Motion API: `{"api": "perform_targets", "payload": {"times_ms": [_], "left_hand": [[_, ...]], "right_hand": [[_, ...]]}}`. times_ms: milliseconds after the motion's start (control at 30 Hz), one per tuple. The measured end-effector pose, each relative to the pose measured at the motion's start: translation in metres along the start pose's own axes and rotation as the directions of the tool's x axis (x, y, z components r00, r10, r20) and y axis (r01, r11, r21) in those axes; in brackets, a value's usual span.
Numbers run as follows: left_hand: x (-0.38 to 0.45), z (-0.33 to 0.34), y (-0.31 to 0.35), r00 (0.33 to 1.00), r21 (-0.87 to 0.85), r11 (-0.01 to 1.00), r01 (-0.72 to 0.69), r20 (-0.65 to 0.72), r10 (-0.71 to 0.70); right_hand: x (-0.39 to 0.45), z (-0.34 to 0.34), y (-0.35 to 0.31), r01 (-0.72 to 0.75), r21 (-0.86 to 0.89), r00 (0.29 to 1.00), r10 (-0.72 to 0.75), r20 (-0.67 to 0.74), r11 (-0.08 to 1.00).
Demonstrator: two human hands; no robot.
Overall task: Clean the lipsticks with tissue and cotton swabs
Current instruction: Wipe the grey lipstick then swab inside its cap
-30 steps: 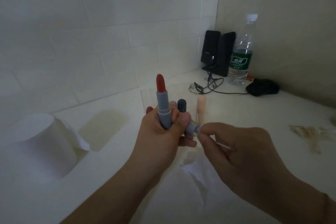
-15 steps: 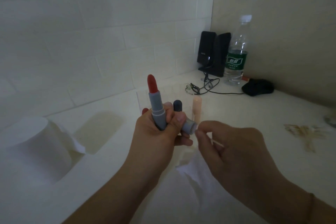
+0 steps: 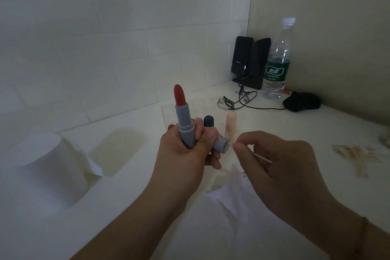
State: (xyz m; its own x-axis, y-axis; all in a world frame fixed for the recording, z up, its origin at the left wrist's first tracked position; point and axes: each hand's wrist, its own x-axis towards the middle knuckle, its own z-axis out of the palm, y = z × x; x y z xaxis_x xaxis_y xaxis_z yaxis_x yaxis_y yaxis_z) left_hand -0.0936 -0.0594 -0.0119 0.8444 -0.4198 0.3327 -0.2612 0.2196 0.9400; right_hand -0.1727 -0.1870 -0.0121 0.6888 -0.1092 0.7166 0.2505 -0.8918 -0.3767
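My left hand (image 3: 185,150) grips an uncapped grey lipstick (image 3: 184,120) upright, its red tip showing. The same hand also holds the grey cap (image 3: 220,144), whose open end points right. My right hand (image 3: 274,167) pinches a thin cotton swab (image 3: 260,156) with its tip at the cap's opening. A white tissue (image 3: 230,192) with small red marks lies on the table under both hands. Behind the hands stand a dark capped lipstick (image 3: 209,121) and a pale peach one (image 3: 231,126), apparently in a clear holder.
A toilet paper roll (image 3: 42,167) stands at the left. A heap of cotton swabs (image 3: 354,154) lies at the right. Far back are two black speakers (image 3: 251,61), a water bottle (image 3: 277,59), cables (image 3: 242,99) and a black object (image 3: 301,101).
The hands keep their grips and stay close together at the cap. The red marks on the tissue show now.
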Motion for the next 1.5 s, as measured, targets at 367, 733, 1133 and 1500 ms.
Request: {"api": "perform_targets", "payload": {"times_ms": [367, 733, 1133, 1500], "left_hand": [[0.005, -0.005, -0.006, 0.999, -0.068, 0.997, 0.024, -0.036, -0.027], [0.003, -0.007, -0.004, 0.999, -0.025, 0.999, 0.029, -0.021, -0.029], [0.003, -0.004, -0.003, 0.987, -0.167, 0.974, 0.154, -0.009, -0.158], [0.009, -0.008, 0.001, 0.865, -0.528, 0.707, 0.470, 0.117, -0.487]], "right_hand": [[-0.006, 0.007, 0.002, -0.011, 0.088, 0.998, 0.006, 0.057, 0.996], [-0.002, 0.000, 0.002, -0.035, 0.097, 0.996, 0.042, -0.075, 0.995], [-0.003, 0.005, 0.008, -0.018, 0.030, 1.000, 0.017, 0.010, 0.999], [-0.001, -0.004, 0.001, 0.028, 0.133, 0.995, -0.015, -0.097, 0.991]]}}
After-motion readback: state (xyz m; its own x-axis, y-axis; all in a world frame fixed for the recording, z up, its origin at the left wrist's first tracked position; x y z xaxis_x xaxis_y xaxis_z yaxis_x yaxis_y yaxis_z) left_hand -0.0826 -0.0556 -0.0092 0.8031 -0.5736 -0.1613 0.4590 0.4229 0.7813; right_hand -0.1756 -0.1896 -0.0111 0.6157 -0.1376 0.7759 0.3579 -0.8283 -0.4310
